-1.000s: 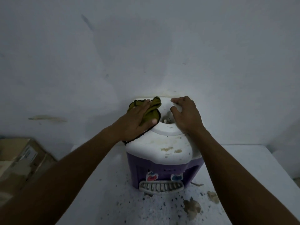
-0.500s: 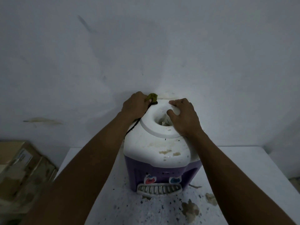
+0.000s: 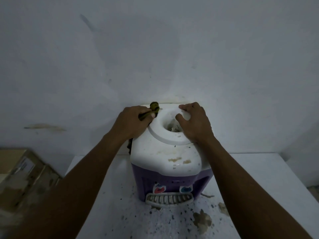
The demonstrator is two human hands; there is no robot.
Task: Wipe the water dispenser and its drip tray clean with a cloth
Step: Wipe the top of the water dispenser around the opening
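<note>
A small water dispenser with a white stained top and purple body stands on a white table. Its white slatted drip tray sits at the front base, below a red and a blue tap lever. My left hand grips a bunched green cloth against the top's back left corner; a dark cloth edge hangs down the left side. My right hand holds the raised white collar around the bottle opening, thumb inside the hole.
The tabletop in front of the dispenser is speckled with dark spots and brown stains. A cardboard box stands lower left beside the table. A pale, marked wall rises directly behind the dispenser.
My left hand went from pressing the cloth flat beside the collar to bunching it and sliding it to the back left corner. My right hand stayed on the collar.
</note>
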